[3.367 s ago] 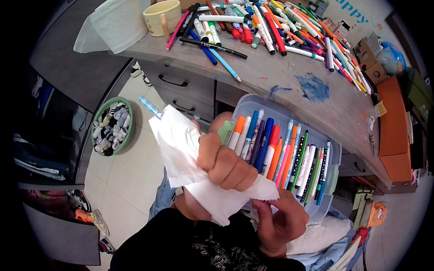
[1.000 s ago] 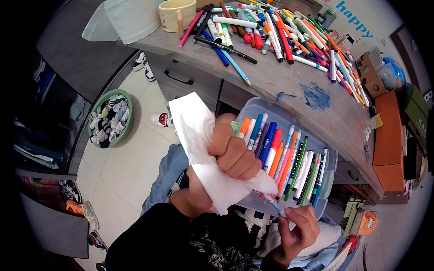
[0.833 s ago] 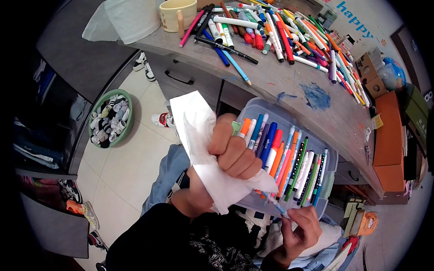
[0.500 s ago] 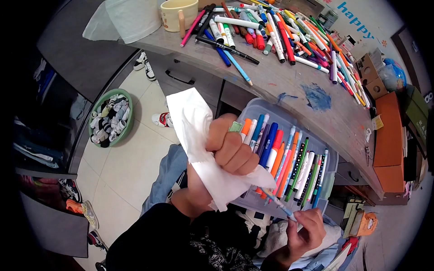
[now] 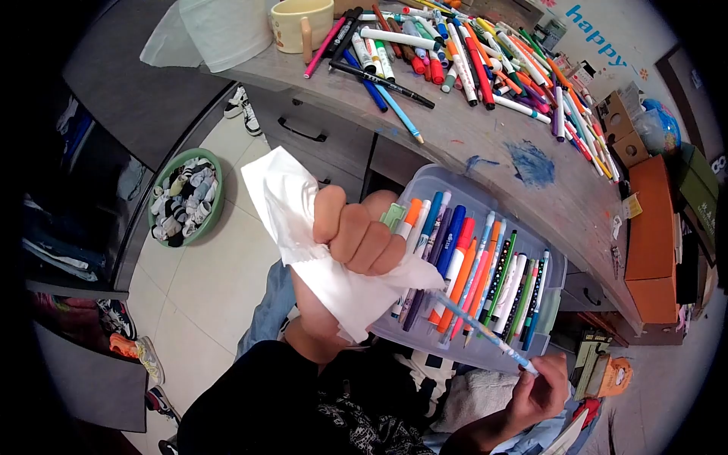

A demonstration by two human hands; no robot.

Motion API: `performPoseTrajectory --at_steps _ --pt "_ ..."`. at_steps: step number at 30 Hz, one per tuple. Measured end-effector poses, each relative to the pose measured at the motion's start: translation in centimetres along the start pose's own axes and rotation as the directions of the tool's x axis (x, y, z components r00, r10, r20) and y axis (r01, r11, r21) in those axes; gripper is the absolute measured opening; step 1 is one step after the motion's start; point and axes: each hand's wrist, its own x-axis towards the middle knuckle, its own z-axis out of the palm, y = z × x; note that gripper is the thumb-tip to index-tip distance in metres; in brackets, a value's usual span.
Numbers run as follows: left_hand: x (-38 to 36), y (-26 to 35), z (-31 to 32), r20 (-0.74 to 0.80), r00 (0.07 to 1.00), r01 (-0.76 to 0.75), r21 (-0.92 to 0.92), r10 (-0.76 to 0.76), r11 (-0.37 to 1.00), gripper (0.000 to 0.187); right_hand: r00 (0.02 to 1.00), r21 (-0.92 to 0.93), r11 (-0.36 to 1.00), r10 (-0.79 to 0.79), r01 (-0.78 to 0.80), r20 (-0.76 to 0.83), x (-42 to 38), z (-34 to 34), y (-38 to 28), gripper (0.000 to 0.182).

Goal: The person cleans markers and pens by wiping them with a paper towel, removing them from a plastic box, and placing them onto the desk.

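My left hand (image 5: 360, 235) is closed in a fist around a white tissue (image 5: 280, 193), which hangs out on both sides of the fingers. A slim light-blue patterned pencil (image 5: 485, 332) runs from the tissue's lower right edge down to my right hand (image 5: 540, 388). The fingertips of that hand pinch the pencil's outer end. Its other end meets the tissue, and whether the tissue wraps it is hidden. Below and behind lies a clear plastic box (image 5: 444, 176) with several pens, markers and pencils in a row. A green piece (image 5: 393, 216) shows beside my left hand.
Many loose markers (image 5: 474, 64) cover the grey desk (image 5: 432, 129), near a cream mug (image 5: 292, 30). An orange box (image 5: 656, 227) stands at the right. A green basin (image 5: 216, 201) of socks sits on the floor at left.
My left hand and the tissue have moved left and slightly up. My right hand has moved right and down with the pencil, and more of the pencil's length now shows.
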Motion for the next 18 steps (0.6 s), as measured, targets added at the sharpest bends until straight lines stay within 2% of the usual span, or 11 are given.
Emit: performPoseTrajectory --at_steps 3,7,8,10,12,13,17,18 --pt "0.0 -0.3 0.4 -0.028 1.0 -0.007 0.013 0.008 1.0 0.031 1.0 0.052 0.999 0.009 -0.008 -0.005 0.3 0.0 -0.2 0.018" --pt "0.5 -0.7 0.8 -0.068 0.997 0.039 0.006 -0.038 0.999 0.025 0.994 0.065 0.997 -0.044 0.051 -0.102 1.1 0.1 -0.2 0.019" --pt "0.5 -0.8 0.6 -0.065 0.998 0.029 0.055 -0.025 0.998 0.021 0.99 0.086 0.994 -0.052 0.064 -0.131 1.2 0.1 -0.1 0.021" --pt "0.4 -1.1 0.6 -0.058 0.998 0.019 0.104 -0.013 0.994 0.026 0.99 0.103 0.994 -0.03 0.045 -0.138 1.3 0.3 -0.1 0.022" --pt "-0.1 -1.3 0.8 -0.245 0.968 0.092 0.151 -0.053 0.984 0.05 0.992 0.194 0.98 -0.026 0.049 -0.121 1.7 0.3 -0.2 0.022" --pt "-0.4 -0.9 -0.3 -0.197 0.978 0.115 0.198 -0.075 0.974 0.06 0.992 0.194 0.98 -0.026 0.05 -0.122 1.9 0.5 -0.3 0.022" --pt "-0.9 -1.4 0.8 -0.189 0.977 0.133 0.159 -0.102 0.978 0.064 0.992 0.312 0.948 -0.022 0.06 -0.127 2.9 1.3 -1.1 0.024" --pt "-0.9 -1.4 1.0 -0.193 0.969 0.189 0.167 -0.156 0.968 0.064 0.991 0.352 0.933 -0.027 0.073 -0.133 3.1 1.5 -1.4 0.026"
